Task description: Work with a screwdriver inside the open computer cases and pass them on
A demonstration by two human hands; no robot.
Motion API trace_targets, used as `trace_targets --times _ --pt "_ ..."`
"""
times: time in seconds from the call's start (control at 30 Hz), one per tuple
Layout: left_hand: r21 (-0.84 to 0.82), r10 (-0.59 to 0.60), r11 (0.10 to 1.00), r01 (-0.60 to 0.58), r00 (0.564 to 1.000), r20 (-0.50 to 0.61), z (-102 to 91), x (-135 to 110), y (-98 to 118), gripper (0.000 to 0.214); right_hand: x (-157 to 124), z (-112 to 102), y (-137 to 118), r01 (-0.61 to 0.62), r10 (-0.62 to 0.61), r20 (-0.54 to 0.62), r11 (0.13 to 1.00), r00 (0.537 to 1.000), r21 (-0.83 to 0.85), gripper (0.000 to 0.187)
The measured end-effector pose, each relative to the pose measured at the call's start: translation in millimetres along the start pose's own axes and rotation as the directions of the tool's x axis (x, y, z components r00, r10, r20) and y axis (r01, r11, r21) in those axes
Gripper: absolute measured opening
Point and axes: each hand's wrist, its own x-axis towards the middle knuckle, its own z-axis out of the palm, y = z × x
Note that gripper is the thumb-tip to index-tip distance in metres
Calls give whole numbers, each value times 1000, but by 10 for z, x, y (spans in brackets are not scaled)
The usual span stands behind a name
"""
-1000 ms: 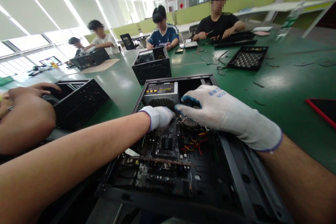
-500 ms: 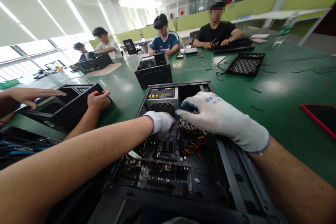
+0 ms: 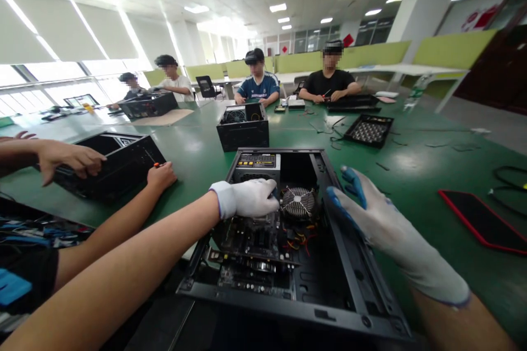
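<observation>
An open black computer case lies before me, its inside facing up. At its far left corner sits the power supply, with a round CPU cooler beside it above the motherboard. My left hand, in a white glove, hovers by the power supply's near side, left of the cooler. Its fingers are curled together, and what they hold, if anything, is hidden. Over the case's right edge, my gloved right hand is open with blue-coated fingers apart. Red and yellow wires lie below the cooler.
At left, another person's hands work at a second black case. Beyond stands a smaller black case. A black tray, a red-edged black panel and cables are on the green table. Several people sit across.
My right hand has moved right, off the cooler, and opened. My left hand has risen from down on the motherboard. The view has tilted up, and the neighbour's left hand now rests on their case.
</observation>
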Motion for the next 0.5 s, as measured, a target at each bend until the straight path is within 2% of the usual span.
trace_targets --times 0.03,0.1,0.17,0.23,0.37,0.5 --pt "-29 21 999 -23 999 -48 -51 -90 5 28 -73 -1 90 -56 53 68 998 996 42 89" --pt "-88 64 993 -79 985 -161 -142 -301 21 22 -198 16 195 -112 82 178 980 981 163 87" --pt "-138 90 982 -131 959 -270 -197 -549 48 20 -281 46 191 -120 58 207 946 977 302 82" --pt "-167 98 972 -163 935 -341 -191 -816 85 23 -313 78 112 -123 49 188 907 981 403 79" --pt "-178 93 965 -193 886 -454 -1 -1336 155 23 -226 173 -66 -150 62 189 851 980 504 77" --pt "-220 100 939 -263 824 -557 281 -1745 166 20 -13 403 -161 -45 -52 180 867 982 496 68"
